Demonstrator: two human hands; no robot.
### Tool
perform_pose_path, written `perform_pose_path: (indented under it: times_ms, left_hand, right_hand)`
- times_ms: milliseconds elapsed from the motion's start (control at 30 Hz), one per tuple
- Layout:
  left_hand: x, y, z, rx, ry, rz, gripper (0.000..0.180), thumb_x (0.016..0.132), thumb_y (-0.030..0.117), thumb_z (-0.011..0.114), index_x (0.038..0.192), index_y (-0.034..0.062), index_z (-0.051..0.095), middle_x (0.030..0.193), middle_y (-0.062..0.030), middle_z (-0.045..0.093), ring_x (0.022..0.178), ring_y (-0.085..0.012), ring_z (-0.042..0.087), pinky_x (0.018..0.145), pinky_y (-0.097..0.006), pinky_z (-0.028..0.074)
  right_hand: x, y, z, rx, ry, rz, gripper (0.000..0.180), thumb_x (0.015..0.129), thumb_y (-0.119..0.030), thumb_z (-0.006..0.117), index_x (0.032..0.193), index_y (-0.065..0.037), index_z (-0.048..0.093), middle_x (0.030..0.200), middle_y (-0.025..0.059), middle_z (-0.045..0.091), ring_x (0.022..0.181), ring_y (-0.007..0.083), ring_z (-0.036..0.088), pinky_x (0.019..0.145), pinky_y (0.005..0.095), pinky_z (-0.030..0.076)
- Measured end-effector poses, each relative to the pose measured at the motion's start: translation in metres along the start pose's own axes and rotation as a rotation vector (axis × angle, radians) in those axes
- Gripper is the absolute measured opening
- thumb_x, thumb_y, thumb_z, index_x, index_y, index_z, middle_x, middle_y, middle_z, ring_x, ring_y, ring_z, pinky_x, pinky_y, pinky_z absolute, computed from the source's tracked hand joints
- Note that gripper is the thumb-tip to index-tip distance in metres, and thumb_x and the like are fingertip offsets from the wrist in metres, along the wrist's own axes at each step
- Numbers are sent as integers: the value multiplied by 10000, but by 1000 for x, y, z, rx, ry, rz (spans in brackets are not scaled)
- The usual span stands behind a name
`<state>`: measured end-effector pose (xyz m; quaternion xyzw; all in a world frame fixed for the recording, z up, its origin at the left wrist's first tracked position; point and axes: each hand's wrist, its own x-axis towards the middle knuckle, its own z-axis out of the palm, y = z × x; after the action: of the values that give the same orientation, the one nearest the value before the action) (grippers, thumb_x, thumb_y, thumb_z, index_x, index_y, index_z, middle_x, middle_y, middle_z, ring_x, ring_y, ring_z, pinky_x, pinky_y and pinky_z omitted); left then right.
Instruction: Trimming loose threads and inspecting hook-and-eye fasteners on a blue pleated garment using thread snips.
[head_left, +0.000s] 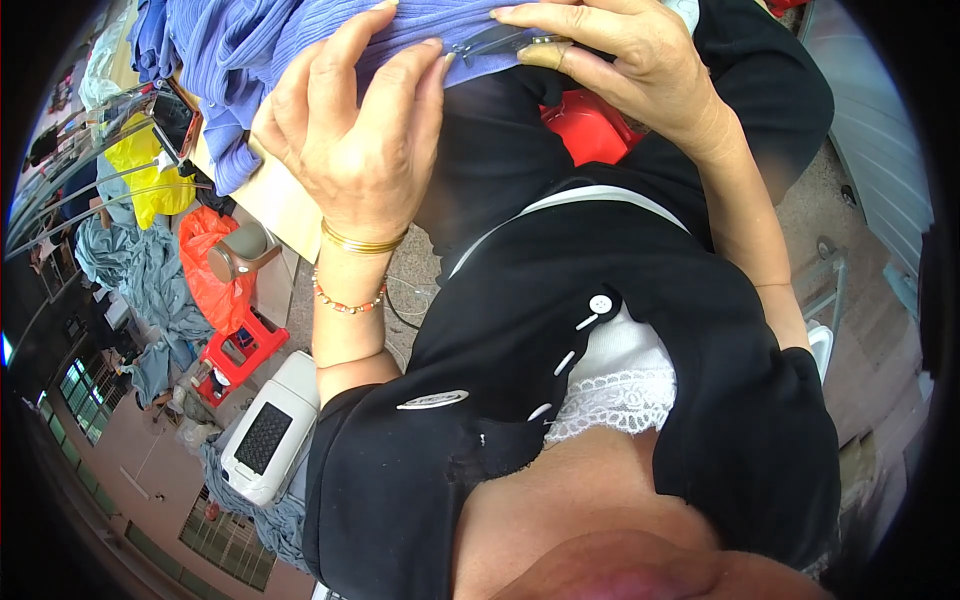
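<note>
While the camera tips steeply down the person's own black front, the scene splits as follows.

Surface: a pale wooden tabletop (pixel 262 200) edge at ten o'clock, mostly buried under cloth.
Room: bare concrete floor toward nine and three o'clock; a red plastic stool (pixel 238 352) at eight o'clock, a white boxy appliance (pixel 268 430) with a dark grille below it, grey-blue fabric heaps (pixel 150 280) on the floor, a yellow bag (pixel 155 175) and an orange bag (pixel 205 265) beside the table.
Garment: the ribbed lavender knit garment (pixel 290 45) lies at eleven to twelve o'clock, soft, finely corded, draped over the table edge.
Left hand: the left hand (pixel 355 135) is curled, fingertips pressed into the knit's hem, pinching a fold; gold bangle and beaded bracelet at the wrist.
Right hand: the right hand (pixel 620 55), at one o'clock, has its fingers closed round small metal snips (pixel 505 42), blades lying against the knit's edge.
Between: a glossy red plastic piece (pixel 590 125) shows under the right palm.
</note>
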<state>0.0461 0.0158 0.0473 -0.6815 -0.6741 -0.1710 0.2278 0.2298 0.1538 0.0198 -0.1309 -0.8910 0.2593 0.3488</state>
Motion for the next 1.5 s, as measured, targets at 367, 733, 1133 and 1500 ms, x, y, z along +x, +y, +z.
perform_pose_path:
  times_ms: [367, 733, 1133, 1500]
  left_hand:
    - [3, -19, 7, -51, 22, 168, 107, 828, 239, 759, 910, 191, 710, 1126, 68, 682, 1040, -162, 585, 920, -312, 337]
    - [-2, -16, 11, -238, 88, 29, 140, 817, 211, 769, 942, 179, 715, 1085, 69, 674, 1045, -172, 580, 912, -317, 338]
    - [-2, -13, 10, -115, 71, 68, 185, 768, 245, 788, 943, 210, 741, 1117, 87, 663, 1066, -156, 571, 916, -335, 327]
    - [-5, -18, 14, -145, 123, 117, 116, 796, 194, 776, 898, 181, 722, 1077, 77, 674, 1024, -159, 582, 901, -307, 337]
  right_hand:
    - [-4, -1, -2, 198, -8, 75, 336, 813, -110, 779, 1136, -36, 719, 845, 83, 586, 741, 211, 604, 638, 303, 471]
    - [1, 27, 27, 80, 212, -213, 313, 792, -138, 777, 1079, -22, 728, 837, 85, 592, 731, 229, 606, 644, 318, 491]
    - [2, 31, 39, 38, 430, -411, 248, 794, -138, 772, 1009, -20, 739, 813, 77, 604, 697, 217, 611, 610, 311, 490]
    - [-6, -5, -5, 403, 95, 143, 254, 802, 7, 774, 1051, 28, 725, 827, 84, 625, 728, 176, 603, 642, 274, 469]
